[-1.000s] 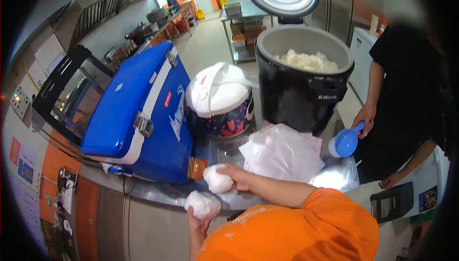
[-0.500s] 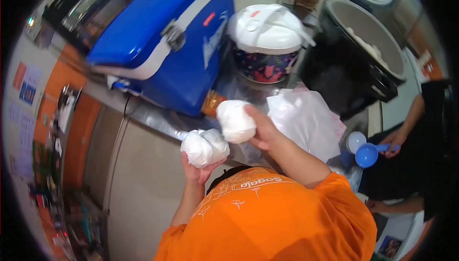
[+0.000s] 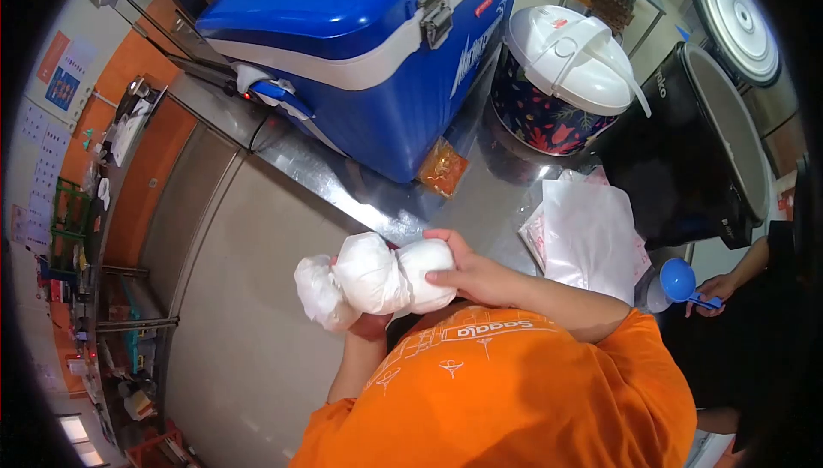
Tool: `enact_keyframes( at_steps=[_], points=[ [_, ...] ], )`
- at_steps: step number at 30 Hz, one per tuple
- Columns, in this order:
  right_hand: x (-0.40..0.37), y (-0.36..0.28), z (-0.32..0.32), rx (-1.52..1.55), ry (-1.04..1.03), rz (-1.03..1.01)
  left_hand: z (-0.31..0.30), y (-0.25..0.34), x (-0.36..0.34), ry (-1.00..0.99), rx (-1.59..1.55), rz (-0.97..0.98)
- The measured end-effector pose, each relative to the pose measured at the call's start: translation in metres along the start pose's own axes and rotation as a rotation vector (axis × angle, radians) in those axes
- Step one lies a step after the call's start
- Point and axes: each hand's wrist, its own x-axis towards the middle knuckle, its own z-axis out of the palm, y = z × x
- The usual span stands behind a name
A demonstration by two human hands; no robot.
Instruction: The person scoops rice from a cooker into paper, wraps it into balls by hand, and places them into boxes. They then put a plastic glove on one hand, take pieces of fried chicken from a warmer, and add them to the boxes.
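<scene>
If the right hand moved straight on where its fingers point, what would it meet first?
The white bag that the right hand grips; just beyond, it seems, a second bag.

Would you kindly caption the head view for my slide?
Left hand and right hand hold white bagged bundles together near a blue cooler.
</scene>
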Motion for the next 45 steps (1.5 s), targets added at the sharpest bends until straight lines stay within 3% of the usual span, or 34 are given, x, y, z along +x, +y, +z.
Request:
enact_keyframes(
  at_steps=[2,6,9,12,15,18,19,22,26,27,31,35,39,43,45],
  points=[
    [0.006,-0.006,0.003,-0.386,-0.057,-0.056,-0.003,0.003,0.005,-0.008,-0.072,0.02],
    [0.03,-0.018,0.023,-0.248,-0.112,0.01,-0.011,0.018,0.015,-0.038,-0.187,0.06],
    [0.057,-0.026,0.039,-0.325,-0.141,-0.097,-0.02,0.037,0.02,-0.063,-0.262,0.102],
    [0.085,-0.044,0.057,-0.252,-0.179,0.036,-0.027,0.06,0.017,-0.071,-0.345,0.195],
    [0.123,-0.019,0.072,0.157,-0.304,0.087,-0.022,0.095,0.018,-0.128,-0.488,0.225],
    [0.169,0.007,0.094,0.434,-0.409,0.246,-0.04,0.133,0.004,-0.039,-0.213,0.502],
    [0.188,0.015,0.101,0.455,-0.443,0.321,-0.057,0.148,-0.002,0.058,-0.165,0.444],
    [0.242,0.022,0.138,0.412,-0.638,0.44,-0.068,0.194,-0.008,0.036,-0.187,0.504],
    [0.329,0.061,0.205,0.445,-0.594,0.481,-0.09,0.283,-0.018,0.099,-0.239,0.535],
    [0.354,0.068,0.227,0.426,-0.559,0.452,-0.119,0.306,-0.022,0.101,-0.308,0.512],
    [0.447,0.062,0.3,0.359,-0.422,0.387,-0.147,0.433,-0.013,0.172,0.009,0.313],
    [0.514,0.031,0.357,0.3,-0.353,0.337,-0.175,0.532,0.01,0.3,0.097,0.228],
    [0.58,0.021,0.38,0.541,-0.413,0.375,-0.231,0.59,0.048,0.383,0.109,0.182],
    [0.658,0.004,0.405,0.475,-0.197,0.388,-0.277,0.653,0.093,0.441,0.023,0.15],
    [0.721,-0.001,0.414,0.3,-0.166,0.358,-0.302,0.693,0.115,0.443,-0.006,0.186]
  ],
)
